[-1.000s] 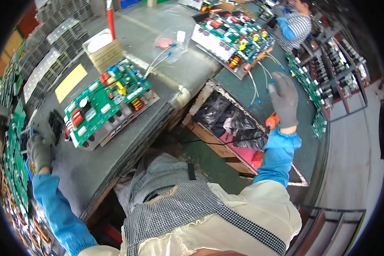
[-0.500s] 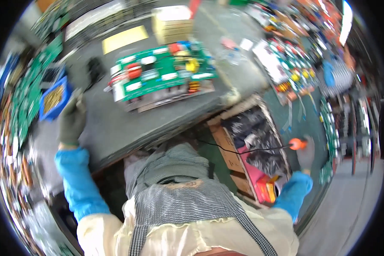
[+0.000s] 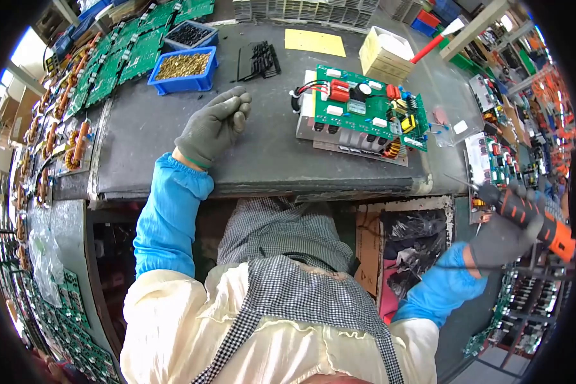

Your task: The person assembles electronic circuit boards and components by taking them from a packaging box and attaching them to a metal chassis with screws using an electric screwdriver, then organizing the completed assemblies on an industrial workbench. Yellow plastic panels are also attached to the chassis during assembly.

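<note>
My left hand [image 3: 212,128], in a grey glove, hovers over the dark worktop with fingers curled together. Whatever it pinches, if anything, is too small to make out. A blue bin of small brass-coloured screws [image 3: 183,66] stands just beyond it. My right hand [image 3: 502,240], gloved too, grips an orange and black electric screwdriver [image 3: 521,211] at the right, its thin bit pointing left. Between the hands, farther back, a green circuit board [image 3: 365,105] with red, yellow and white components rests over a metal heatsink base [image 3: 345,137]. The screwdriver is apart from the board.
Behind the screw bin is another bin of black parts [image 3: 191,34]. Black pieces [image 3: 256,62], a yellow sheet [image 3: 313,43] and a cream box [image 3: 386,56] lie farther back. Green boards [image 3: 134,56] spread at the left. An open carton [image 3: 416,237] sits below the table's edge.
The view has swung round. My left hand has moved away from the screw bin toward the board. My right hand has brought up the orange screwdriver, now pointing toward the table.
</note>
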Tool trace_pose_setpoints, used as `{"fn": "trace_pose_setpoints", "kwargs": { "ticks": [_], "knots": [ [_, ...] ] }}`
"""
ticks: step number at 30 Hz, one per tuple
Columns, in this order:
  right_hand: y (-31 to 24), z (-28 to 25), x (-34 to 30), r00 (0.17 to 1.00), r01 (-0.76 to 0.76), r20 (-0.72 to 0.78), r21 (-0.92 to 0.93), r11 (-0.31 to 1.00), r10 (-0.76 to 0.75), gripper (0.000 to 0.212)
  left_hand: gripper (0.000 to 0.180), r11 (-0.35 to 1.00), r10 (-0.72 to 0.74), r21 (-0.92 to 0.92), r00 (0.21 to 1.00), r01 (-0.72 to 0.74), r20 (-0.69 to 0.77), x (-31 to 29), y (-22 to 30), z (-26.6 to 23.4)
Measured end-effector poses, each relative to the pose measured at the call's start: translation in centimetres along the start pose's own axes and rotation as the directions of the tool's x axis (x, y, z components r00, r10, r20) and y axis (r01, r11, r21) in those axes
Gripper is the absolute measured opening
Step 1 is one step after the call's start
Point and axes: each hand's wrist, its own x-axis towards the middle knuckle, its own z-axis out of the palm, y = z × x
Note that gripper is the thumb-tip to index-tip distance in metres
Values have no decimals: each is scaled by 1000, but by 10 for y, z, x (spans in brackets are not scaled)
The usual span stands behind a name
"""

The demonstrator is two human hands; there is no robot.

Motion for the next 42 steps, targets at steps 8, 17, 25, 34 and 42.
{"fn": "trace_pose_setpoints", "kwargs": {
  "ticks": [8,17,25,34,42],
  "knots": [
    [52,149,-58,890,-392,401,433,812,216,68,28,998,-47,51,999,49,-22,-37,-32,22],
    [73,191,-101,824,-467,499,336,818,266,66,23,781,157,616,987,-101,-36,-71,-77,56],
    [77,167,-101,833,-473,474,341,812,285,65,20,829,61,557,998,-47,-7,-64,-90,72],
    [86,157,-92,838,-526,342,303,794,425,63,22,553,220,814,973,-177,63,-52,-99,77],
    [94,152,-63,888,-451,328,495,743,321,59,48,393,369,890,926,-231,77,-35,-47,68]
  ]
}}
